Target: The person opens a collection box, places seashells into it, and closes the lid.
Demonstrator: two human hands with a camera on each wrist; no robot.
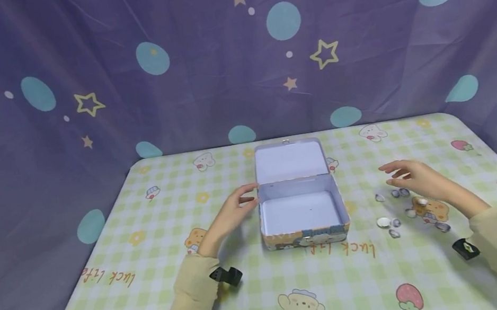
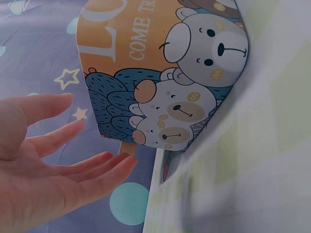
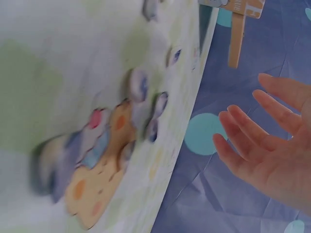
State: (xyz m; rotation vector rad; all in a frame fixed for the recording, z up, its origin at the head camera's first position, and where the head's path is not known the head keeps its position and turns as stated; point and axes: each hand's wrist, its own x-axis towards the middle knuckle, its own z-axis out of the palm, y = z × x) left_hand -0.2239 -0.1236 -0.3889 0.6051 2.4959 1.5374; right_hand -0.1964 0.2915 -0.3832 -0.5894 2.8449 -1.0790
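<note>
A tin box [image 1: 299,212] stands on the table with its hinged lid [image 1: 289,160] folded back, its white inside showing and holding nothing visible. My left hand [image 1: 230,214] is at the box's left side, fingers loosely extended near the hinge corner. In the left wrist view its fingertips are close to the box's printed side wall [image 2: 175,92]; whether they touch cannot be told. To the right, my right hand [image 1: 418,180] hovers above several small purple-and-white shells [image 1: 383,222], fingers spread and relaxed, holding nothing. The right wrist view shows some shells [image 3: 139,85] blurred beside the hand.
A green-and-white checked cloth [image 1: 232,307] with cartoon prints covers the table. Purple curtains [image 1: 211,96] with stars and teal spots hang behind and at both sides. The shells lie scattered to the right of the box.
</note>
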